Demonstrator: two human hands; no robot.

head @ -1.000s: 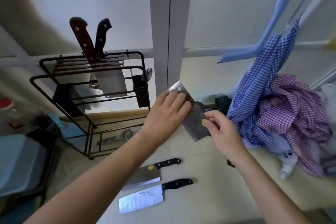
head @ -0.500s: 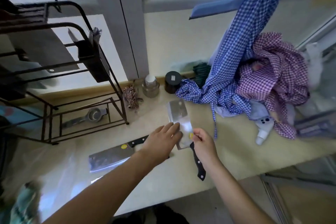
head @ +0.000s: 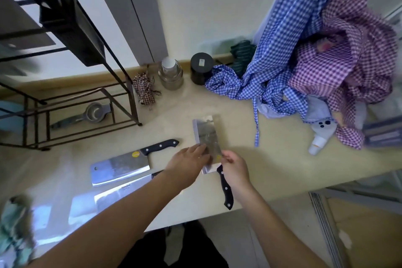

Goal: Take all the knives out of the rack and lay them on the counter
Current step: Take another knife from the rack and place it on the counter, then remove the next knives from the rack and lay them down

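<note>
A cleaver (head: 207, 137) with a black riveted handle is held low over the counter (head: 272, 172) by both hands, its blade pointing away from the person and its handle reaching back toward the counter's near edge. The left hand (head: 187, 164) is laid on the left side of the blade with its fingers closed lightly against the flat, and the right hand (head: 236, 168) is pinched on the blade's right edge near the handle, beside a small yellow sticker. Whether the blade already rests on the counter cannot be told. To the left, a second cleaver (head: 121, 167) with a yellow sticker and a black handle is seen lying flat on the counter, its handle pointing toward the back right. Just in front of it a third knife (head: 121, 194) is laid flat, partly hidden by the left forearm. The black wire rack (head: 121, 76) is placed at the back left of the counter; only its right part is in view, with a blurred grey slab, possibly a blade, held in its upper part, and a metal strainer (head: 93, 113) is seen on its bottom shelf. Against the wall a glass jar (head: 170, 76) and a dark jar (head: 201, 67) are set side by side, and blue checked cloth (head: 280, 67) and purple checked cloth (head: 348, 54) are heaped at the right.
</note>
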